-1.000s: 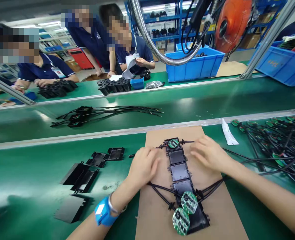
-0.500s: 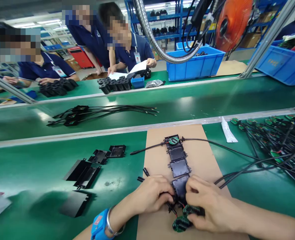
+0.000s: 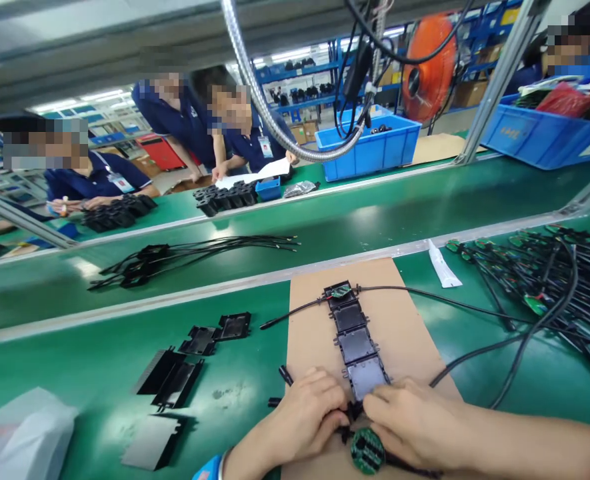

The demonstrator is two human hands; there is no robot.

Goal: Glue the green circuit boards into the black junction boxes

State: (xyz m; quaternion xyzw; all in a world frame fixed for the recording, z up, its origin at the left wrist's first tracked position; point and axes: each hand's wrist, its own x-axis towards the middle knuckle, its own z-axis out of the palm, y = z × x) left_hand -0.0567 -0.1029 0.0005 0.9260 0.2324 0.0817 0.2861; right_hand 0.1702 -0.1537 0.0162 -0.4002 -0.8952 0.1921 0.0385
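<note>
Cardboard (image 3: 405,333) on green factory bench (image 3: 99,347), where left hand (image 3: 307,417) and right hand (image 3: 415,423) pinch housing (image 3: 367,377).

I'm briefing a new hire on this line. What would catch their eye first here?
Most likely the left hand and right hand meeting at the near end of a row of black housings on a cardboard sheet, with a round green board just below them. Next, the orange disc at top right and the cable tangle at the right.
</note>
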